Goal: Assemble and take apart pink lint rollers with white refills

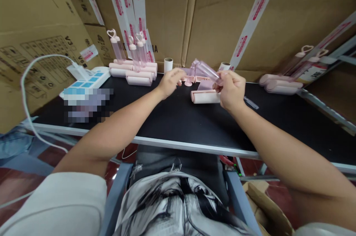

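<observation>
My right hand is closed around one end of a clear pinkish plastic tube, which tilts up to the left above the table. My left hand reaches in from the left with its fingers apart, beside small pink plastic parts. Whether its fingertips touch them I cannot tell. Below the tube, a lint roller head with a white roll and pink end lies on the table, partly behind my right hand. Two white rolls stand at the back, one of them a white roll behind my left hand.
Lint rollers with heart-loop handles stand at the back left, others at the right. A power strip with a white cable lies left. A clear plastic piece lies right of my hand. Taped cardboard walls the back.
</observation>
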Demonstrator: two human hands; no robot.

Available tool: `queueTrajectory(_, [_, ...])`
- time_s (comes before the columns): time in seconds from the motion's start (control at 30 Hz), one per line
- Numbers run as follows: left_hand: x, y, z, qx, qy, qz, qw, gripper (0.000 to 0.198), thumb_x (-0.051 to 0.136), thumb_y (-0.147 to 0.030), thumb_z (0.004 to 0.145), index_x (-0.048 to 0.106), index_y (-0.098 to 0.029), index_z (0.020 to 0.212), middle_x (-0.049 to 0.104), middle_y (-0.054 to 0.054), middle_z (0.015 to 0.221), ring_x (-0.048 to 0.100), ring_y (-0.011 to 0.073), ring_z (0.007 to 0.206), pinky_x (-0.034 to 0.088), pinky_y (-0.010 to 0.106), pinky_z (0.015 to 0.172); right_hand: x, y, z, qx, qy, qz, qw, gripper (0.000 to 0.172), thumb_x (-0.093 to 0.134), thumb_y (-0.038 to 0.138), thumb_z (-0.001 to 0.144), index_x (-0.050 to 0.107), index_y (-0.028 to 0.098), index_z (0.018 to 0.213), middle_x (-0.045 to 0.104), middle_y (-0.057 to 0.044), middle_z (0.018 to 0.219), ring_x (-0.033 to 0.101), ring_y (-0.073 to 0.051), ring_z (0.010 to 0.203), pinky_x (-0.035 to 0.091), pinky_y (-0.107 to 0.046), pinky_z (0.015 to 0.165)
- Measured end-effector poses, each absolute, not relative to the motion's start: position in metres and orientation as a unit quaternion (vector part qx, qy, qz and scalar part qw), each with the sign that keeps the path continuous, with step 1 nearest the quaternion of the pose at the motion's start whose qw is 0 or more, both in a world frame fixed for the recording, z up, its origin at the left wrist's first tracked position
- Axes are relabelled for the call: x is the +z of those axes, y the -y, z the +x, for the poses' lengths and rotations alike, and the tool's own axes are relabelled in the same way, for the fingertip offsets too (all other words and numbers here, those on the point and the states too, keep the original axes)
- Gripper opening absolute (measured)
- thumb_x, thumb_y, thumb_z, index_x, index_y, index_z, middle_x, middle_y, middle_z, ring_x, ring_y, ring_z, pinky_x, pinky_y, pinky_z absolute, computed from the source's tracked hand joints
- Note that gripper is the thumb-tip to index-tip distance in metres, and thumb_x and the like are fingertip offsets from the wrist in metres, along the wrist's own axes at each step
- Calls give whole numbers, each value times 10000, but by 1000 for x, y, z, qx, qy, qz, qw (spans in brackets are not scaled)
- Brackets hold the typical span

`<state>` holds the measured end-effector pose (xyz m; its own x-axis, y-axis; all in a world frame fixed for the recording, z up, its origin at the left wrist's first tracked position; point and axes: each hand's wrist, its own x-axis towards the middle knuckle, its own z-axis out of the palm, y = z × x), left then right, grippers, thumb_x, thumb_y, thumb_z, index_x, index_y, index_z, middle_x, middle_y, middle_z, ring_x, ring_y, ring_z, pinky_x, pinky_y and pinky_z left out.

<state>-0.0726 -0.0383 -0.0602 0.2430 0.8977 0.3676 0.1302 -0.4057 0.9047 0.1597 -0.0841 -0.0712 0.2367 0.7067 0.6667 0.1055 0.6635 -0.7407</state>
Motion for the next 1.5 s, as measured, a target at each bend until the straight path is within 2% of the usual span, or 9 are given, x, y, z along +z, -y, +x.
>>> queueTrajectory(0.07, [-65,47,-65,424,-382,777,267,466,739,-515,878,715,-148,1162,756,107,1112,730,232,991,575,357,884,-70,77,163,234,543,-349,727,438,746,595,928,659,224,713,534,52,525,476,-101,435,354,-231,434])
queueTrajectory(0.17, [-70,66,-46,291,-334,893,73,683,794,-508,883,651,-152,1448,651,206,1503,612,385,1409,475,536,1186,-68,69,166,256,515,-345,742,426,753,587,911,631,231,711,517,63,514,483,-94,417,370,-224,421])
queueTrajectory(0.33, [-74,88,-21,119,-250,961,-21,825,652,-608,1016,455,-180,1692,495,228,1698,516,454,1529,409,614,1247,-66,68,168,263,513,-344,742,440,748,639,923,657,236,770,495,75,513,493,-100,409,392,-231,412])
queueTrajectory(0.57, [-57,81,-38,138,-353,924,55,498,774,-355,911,723,-142,1358,765,179,1292,754,380,1183,582,485,1007,-55,77,172,280,539,-315,730,544,791,788,839,693,253,839,486,81,579,471,-96,419,441,-255,417])
queueTrajectory(0.67, [-43,67,-61,298,-391,835,248,443,785,-425,872,744,-140,1209,813,141,1149,783,304,1024,618,411,884,-50,83,175,276,559,-300,722,514,930,706,722,755,251,888,511,91,556,448,-96,412,443,-266,432])
queueTrajectory(0.83, [-20,54,-90,490,-310,609,541,494,718,-605,910,703,-139,1072,767,72,838,698,162,609,519,257,504,-46,105,171,184,662,-344,640,473,882,679,794,847,225,925,647,29,598,577,-146,508,471,-297,515])
queueTrajectory(1.03, [-15,61,-90,518,-237,601,560,537,851,-637,829,679,-174,1041,672,12,761,689,150,589,507,247,449,-41,129,155,81,685,-369,623,470,815,711,837,864,246,883,807,-49,796,738,-229,731,583,-361,688])
queueTrajectory(1.23, [-21,58,-91,515,-225,612,556,611,912,-667,730,671,-192,1029,705,24,814,700,155,616,533,251,447,-39,131,156,56,693,-376,612,438,791,690,869,868,261,914,823,-48,831,718,-227,709,562,-362,674])
queueTrajectory(1.5, [-19,58,-91,512,-255,603,556,544,836,-656,804,667,-185,1016,720,36,801,726,175,621,519,253,430,-39,132,156,-63,720,-375,581,339,760,566,937,861,259,1040,740,-21,710,680,-223,670,573,-388,736])
